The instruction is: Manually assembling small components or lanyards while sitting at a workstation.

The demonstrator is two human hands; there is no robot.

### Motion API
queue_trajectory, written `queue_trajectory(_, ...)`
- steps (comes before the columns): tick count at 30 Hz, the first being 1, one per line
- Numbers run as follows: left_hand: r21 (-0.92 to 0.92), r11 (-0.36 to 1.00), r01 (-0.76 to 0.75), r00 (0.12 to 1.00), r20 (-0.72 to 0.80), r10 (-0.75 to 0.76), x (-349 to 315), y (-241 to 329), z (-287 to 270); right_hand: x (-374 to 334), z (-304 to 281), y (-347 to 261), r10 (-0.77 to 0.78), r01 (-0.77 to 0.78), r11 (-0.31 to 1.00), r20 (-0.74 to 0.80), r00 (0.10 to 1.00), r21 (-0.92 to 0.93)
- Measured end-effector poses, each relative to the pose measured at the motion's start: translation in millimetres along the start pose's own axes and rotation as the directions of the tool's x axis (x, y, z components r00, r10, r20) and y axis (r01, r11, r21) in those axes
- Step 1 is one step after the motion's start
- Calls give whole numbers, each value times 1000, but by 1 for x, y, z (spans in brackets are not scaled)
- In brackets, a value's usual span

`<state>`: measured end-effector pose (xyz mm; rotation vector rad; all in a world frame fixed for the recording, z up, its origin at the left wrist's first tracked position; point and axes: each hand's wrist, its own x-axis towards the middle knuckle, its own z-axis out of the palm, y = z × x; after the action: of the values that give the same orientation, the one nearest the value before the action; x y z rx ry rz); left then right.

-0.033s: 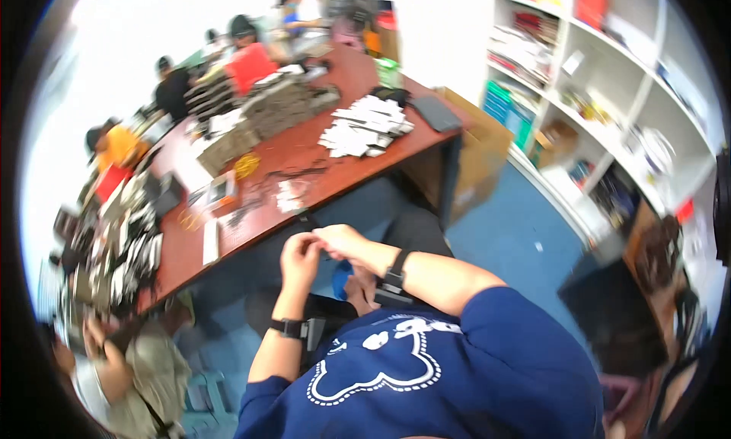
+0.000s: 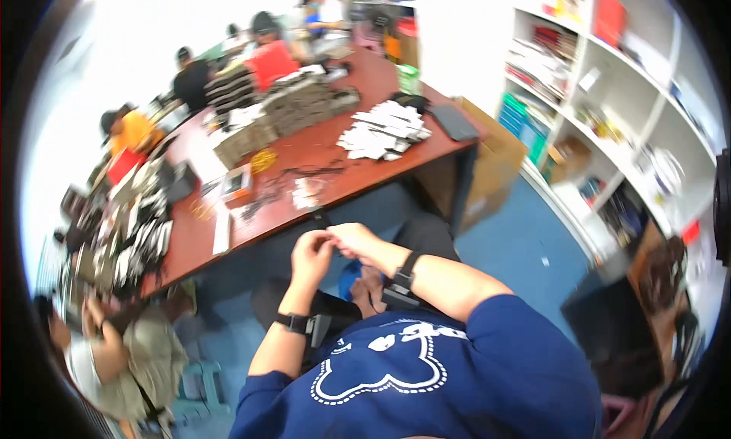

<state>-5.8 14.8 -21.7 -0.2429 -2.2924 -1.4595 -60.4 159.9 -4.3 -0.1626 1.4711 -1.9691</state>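
Observation:
My left hand point(image 2: 310, 256) and my right hand point(image 2: 355, 242) meet in front of the table's near edge, above my lap. The fingers of both are closed and pinched together. Whatever they hold, if anything, is too small and blurred to make out. Just beyond them a short black piece point(image 2: 320, 217) juts from the edge of the reddish-brown table point(image 2: 346, 184). Small pale pieces point(image 2: 308, 192) lie nearest on the tabletop, with thin black strips point(image 2: 316, 170) scattered behind. Each of my wrists carries a black strap with a grey block.
On the table are a heap of white pieces point(image 2: 384, 130), grey stacks point(image 2: 298, 105), a yellow coil point(image 2: 263, 160), an orange-and-white box point(image 2: 237, 185) and a white bar point(image 2: 221, 232). A person point(image 2: 126, 355) sits at left; others work beyond. A cardboard box point(image 2: 496, 172) and shelves point(image 2: 560, 108) stand right.
The whole view has shifted slightly, so the table and shelves appear further right. Both hands stay pinched together in nearly the same pose.

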Motion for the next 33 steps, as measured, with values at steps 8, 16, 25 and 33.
queue_trajectory(8, -440, 629, 641, 750, 185, -635, 35, 2, -20, -1, 2, -14, -36, 21, 956, -46, 998, -292)
queue_trajectory(16, -577, 527, 625, 738, 215, -640, 43, -9, -19, 6, -9, -12, -65, 43, 932, -51, 997, -359)
queue_trajectory(25, -506, 562, 654, 737, 258, -625, 44, -11, -17, 14, -11, -3, -177, 133, 821, -26, 984, -555)
queue_trajectory(33, -607, 465, 644, 727, 298, -618, 45, -16, -22, 15, -8, -8, -207, 126, 823, -85, 975, -554)
